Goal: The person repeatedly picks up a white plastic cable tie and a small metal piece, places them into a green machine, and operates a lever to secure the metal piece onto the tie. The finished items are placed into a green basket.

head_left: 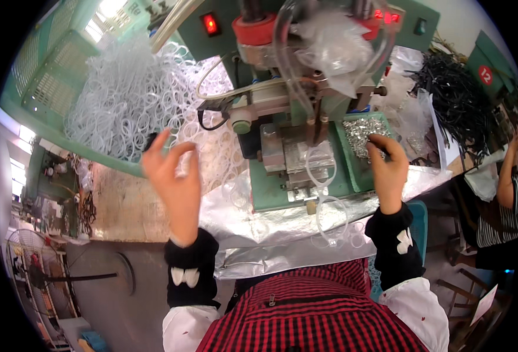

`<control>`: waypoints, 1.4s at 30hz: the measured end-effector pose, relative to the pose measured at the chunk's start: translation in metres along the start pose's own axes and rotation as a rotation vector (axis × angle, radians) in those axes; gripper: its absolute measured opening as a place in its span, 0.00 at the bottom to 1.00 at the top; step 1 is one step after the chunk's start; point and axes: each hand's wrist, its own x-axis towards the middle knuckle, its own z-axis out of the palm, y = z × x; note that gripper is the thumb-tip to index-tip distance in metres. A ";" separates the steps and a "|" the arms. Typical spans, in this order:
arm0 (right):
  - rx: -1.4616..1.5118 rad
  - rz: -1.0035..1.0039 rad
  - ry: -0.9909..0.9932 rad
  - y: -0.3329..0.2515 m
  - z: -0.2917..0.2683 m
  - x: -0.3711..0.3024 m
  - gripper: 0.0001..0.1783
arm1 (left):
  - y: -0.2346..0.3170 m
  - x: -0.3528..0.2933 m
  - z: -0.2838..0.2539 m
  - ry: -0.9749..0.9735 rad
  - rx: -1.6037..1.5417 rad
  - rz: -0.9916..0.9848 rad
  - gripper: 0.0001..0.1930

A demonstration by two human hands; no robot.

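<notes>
My left hand (175, 179) is raised over the near edge of a heap of clear plastic rings (136, 94), its fingers apart and thumb curved. I see nothing certain in its grasp. On the right, my right hand (389, 173) reaches into a small green tray (361, 176) of tiny shiny metal pieces (361, 132). Its thumb and forefinger come together at the pieces; what is between them is too small to make out. Between my hands stands a green press machine (244, 188). A clear ring (320, 167) hangs at its metal block, and another ring (332, 220) lies just below.
A large green basket (48, 97) at the left holds most of the rings. Black straps (449, 88) lie piled at the far right. Silvery foil (229, 229) covers the table's front edge. A fan (36, 270) stands at the lower left; a co-worker's arm (508, 170) shows at right.
</notes>
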 end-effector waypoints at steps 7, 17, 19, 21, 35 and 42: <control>-0.085 -0.002 -0.009 0.009 0.002 -0.011 0.08 | -0.064 -0.080 0.130 -0.282 0.126 -0.077 0.10; -0.012 0.044 0.010 -0.012 -0.061 -0.040 0.09 | -0.215 -0.074 0.101 -0.467 0.184 -0.386 0.15; 0.132 0.025 -0.099 -0.041 -0.041 -0.027 0.09 | -0.177 -0.072 0.108 -0.465 0.118 -0.297 0.15; 0.279 -0.006 -0.208 -0.065 -0.017 -0.008 0.10 | -0.145 -0.063 0.106 -0.511 -0.036 -0.237 0.14; 0.822 0.356 -0.297 -0.099 0.041 0.000 0.27 | 0.039 -0.031 0.020 0.161 -0.950 -0.438 0.04; 0.806 0.257 -0.300 -0.125 0.029 -0.011 0.28 | 0.085 -0.010 -0.028 0.166 -1.019 0.452 0.08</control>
